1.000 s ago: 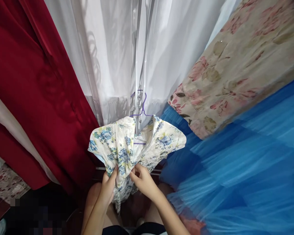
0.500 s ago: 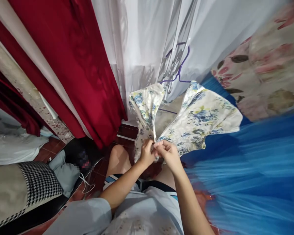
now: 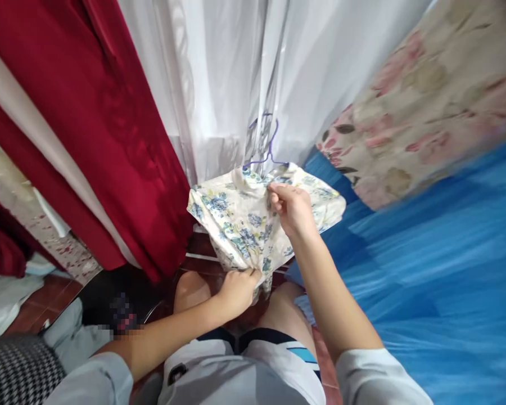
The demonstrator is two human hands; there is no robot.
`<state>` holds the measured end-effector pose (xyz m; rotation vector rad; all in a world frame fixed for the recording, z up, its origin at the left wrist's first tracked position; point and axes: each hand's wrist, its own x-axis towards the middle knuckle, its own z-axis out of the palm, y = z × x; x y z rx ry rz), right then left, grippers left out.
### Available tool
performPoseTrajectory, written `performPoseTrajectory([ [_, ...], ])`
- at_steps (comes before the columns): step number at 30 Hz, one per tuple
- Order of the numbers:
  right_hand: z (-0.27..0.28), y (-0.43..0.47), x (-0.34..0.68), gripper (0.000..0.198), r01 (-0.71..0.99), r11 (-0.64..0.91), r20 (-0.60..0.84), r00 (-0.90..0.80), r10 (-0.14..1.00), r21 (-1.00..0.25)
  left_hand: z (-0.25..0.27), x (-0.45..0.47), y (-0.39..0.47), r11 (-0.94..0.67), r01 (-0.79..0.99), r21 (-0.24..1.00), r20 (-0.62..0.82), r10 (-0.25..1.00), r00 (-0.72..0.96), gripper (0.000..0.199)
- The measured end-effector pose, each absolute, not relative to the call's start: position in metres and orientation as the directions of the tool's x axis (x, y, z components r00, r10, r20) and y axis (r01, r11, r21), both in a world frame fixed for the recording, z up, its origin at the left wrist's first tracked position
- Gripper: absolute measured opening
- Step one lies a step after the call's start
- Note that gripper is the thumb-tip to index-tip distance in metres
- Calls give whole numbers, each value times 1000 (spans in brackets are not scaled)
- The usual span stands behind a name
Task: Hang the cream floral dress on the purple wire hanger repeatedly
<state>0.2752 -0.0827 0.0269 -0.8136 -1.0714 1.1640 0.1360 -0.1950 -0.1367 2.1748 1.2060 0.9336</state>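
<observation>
1. Apart now, the hands have left their shared spot at the neck opening: the right hand [image 3: 294,208] sits farther off, the left hand [image 3: 238,291] nearer, and the neck gap looks much narrower.
2. Blue-flowered, the garment [image 3: 240,219] is on a purple hanger [image 3: 270,151], in front of the white cloth [image 3: 219,73], between red cloth [image 3: 130,140] at left and blue cloth [image 3: 425,253] at right.
3. Right hand: thumb and finger pinched together at the neck edge; whether on plain cloth or some small part of it, I cannot tell.
4. Left hand: fingers curled closed, gripping the front at its near end.
5. To do this well, I judge, keep the left grip low and steady, the front straight and lightly taut between both hands, and pull gently so the shoulders stay on the hanger.
</observation>
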Motion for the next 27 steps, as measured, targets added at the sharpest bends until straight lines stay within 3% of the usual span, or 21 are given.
performPoseTrajectory([
  [5, 24, -90, 270, 16, -187, 319, 307, 94, 947, -929, -109, 129, -167, -585, 344, 734, 401, 783, 475, 24],
  [9, 16, -105, 272, 21, -120, 341, 333, 84, 939, -932, -48, 122, -121, -665, 212, 716, 655, 745, 126, 44],
  [13, 19, -109, 276, 24, -132, 360, 354, 70, 933, -924, 8, 126, -86, -719, 330, 611, 710, 683, 173, 21],
  [18, 3, -92, 277, 28, -92, 401, 392, 99, 915, -912, 26, 138, -76, -733, 453, 507, 735, 643, 216, 24],
  [20, -11, -83, 276, 27, -8, 433, 429, 123, 895, -901, 29, 137, -74, -724, 414, 552, 751, 647, 130, 24],
  [23, -32, -78, 278, 25, 117, 419, 432, 121, 894, -900, 40, 117, -66, -692, 245, 679, 731, 668, -136, 26],
  [27, -43, -93, 280, 23, 163, 369, 381, 48, 924, -915, 42, 59, -34, -718, 121, 686, 684, 579, -444, 29],
])
